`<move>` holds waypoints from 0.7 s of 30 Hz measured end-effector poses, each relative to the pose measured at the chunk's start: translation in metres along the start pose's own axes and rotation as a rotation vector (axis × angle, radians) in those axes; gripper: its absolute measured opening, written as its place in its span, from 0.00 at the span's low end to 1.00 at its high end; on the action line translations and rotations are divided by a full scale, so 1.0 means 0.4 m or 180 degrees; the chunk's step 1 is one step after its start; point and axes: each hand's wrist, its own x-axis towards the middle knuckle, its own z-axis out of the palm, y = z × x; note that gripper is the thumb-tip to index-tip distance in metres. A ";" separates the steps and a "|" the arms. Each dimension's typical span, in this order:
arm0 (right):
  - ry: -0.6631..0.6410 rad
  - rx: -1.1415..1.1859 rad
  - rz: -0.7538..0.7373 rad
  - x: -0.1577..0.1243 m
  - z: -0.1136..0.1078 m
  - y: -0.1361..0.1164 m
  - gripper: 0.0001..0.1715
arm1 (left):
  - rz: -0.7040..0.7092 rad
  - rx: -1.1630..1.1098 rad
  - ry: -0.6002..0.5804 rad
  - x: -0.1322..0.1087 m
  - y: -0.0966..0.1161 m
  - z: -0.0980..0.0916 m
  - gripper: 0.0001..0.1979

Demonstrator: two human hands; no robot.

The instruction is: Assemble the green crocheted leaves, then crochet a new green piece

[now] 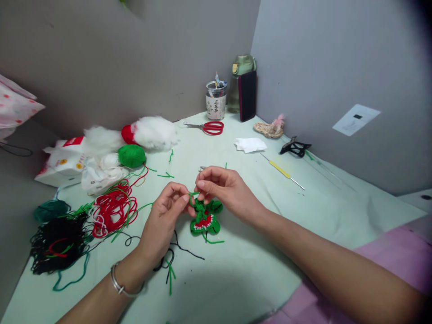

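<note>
A small crocheted piece [204,223] in green, red and white rests on the table below my hands. Green yarn [193,194] runs between my fingertips, just above the top of the piece. My left hand [171,203], with a silver bangle at the wrist, pinches this yarn from the left. From the right, my right hand [219,183] closes thumb and fingers on the yarn's other part. A metal tip shows behind the right fingers; what it belongs to is hidden. Loose black yarn [185,249] and green scraps [171,275] lie near my left hand.
On the left are tangled red yarn [116,207], black yarn [60,243], a green ball [132,155] and white stuffing [157,132]. Red-handled scissors [212,128], a pen jar [216,101], a bottle [243,65] and a phone [247,96] stand behind. A yellow-handled hook [280,169] lies right.
</note>
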 end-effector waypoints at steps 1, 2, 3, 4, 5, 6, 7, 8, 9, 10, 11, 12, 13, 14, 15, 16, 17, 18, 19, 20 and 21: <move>0.0017 0.0018 -0.0010 0.001 -0.001 0.002 0.13 | 0.0026 0.0072 -0.0016 0.002 0.000 -0.001 0.05; 0.0044 0.0032 -0.0024 0.003 -0.001 0.003 0.13 | 0.0044 0.0139 -0.0041 0.004 0.000 -0.002 0.05; 0.0071 0.0043 -0.0036 0.004 -0.002 0.004 0.13 | 0.0043 0.0193 -0.0076 0.006 0.000 -0.003 0.05; 0.0097 0.0056 -0.0044 0.005 -0.003 0.004 0.13 | 0.0020 0.0228 -0.0120 0.008 0.000 -0.005 0.06; 0.0120 0.0067 -0.0042 0.006 -0.003 0.005 0.13 | -0.0021 0.0248 -0.0166 0.010 -0.001 -0.006 0.06; 0.0136 0.0079 -0.0027 0.006 -0.003 0.006 0.12 | -0.0062 0.0262 -0.0214 0.011 -0.002 -0.008 0.07; 0.0144 0.0091 -0.0006 0.007 -0.003 0.007 0.11 | -0.0093 0.0283 -0.0261 0.011 -0.004 -0.009 0.07; 0.0143 0.0099 0.0021 0.007 -0.003 0.008 0.11 | -0.0101 0.0313 -0.0298 0.012 -0.006 -0.010 0.07; 0.0141 0.0103 0.0051 0.007 -0.003 0.010 0.10 | -0.0086 0.0351 -0.0311 0.012 -0.009 -0.012 0.07; 0.0147 0.0105 0.0083 0.007 -0.003 0.012 0.09 | -0.0056 0.0399 -0.0304 0.012 -0.013 -0.013 0.07; 0.0163 0.0110 0.0116 0.008 -0.003 0.015 0.09 | -0.0026 0.0452 -0.0279 0.012 -0.016 -0.015 0.06; 0.0187 0.0130 0.0144 0.009 -0.004 0.018 0.09 | -0.0002 0.0502 -0.0246 0.012 -0.019 -0.016 0.05; 0.0207 0.0171 0.0169 0.011 -0.005 0.021 0.09 | 0.0013 0.0545 -0.0216 0.012 -0.022 -0.017 0.05; 0.0213 0.0241 0.0192 0.013 -0.006 0.024 0.09 | 0.0029 0.0579 -0.0197 0.012 -0.024 -0.019 0.04; 0.0196 0.0327 0.0212 0.015 -0.007 0.026 0.10 | 0.0037 0.0608 -0.0198 0.013 -0.026 -0.020 0.04; 0.0160 0.0413 0.0233 0.017 -0.007 0.029 0.11 | 0.0040 0.0623 -0.0204 0.013 -0.026 -0.021 0.03; 0.0112 0.0485 0.0258 0.018 -0.008 0.030 0.11 | 0.0044 0.0616 -0.0199 0.014 -0.027 -0.022 0.03; 0.0066 0.0533 0.0288 0.019 -0.008 0.032 0.12 | 0.0031 0.0597 -0.0196 0.015 -0.026 -0.023 0.04; 0.0033 0.0552 0.0323 0.020 -0.008 0.033 0.12 | 0.0003 0.0574 -0.0200 0.016 -0.026 -0.023 0.04; 0.0008 0.0551 0.0362 0.021 -0.007 0.033 0.12 | -0.0027 0.0551 -0.0213 0.017 -0.025 -0.024 0.05; -0.0020 0.0543 0.0403 0.021 -0.007 0.034 0.12 | -0.0046 0.0533 -0.0238 0.019 -0.025 -0.024 0.05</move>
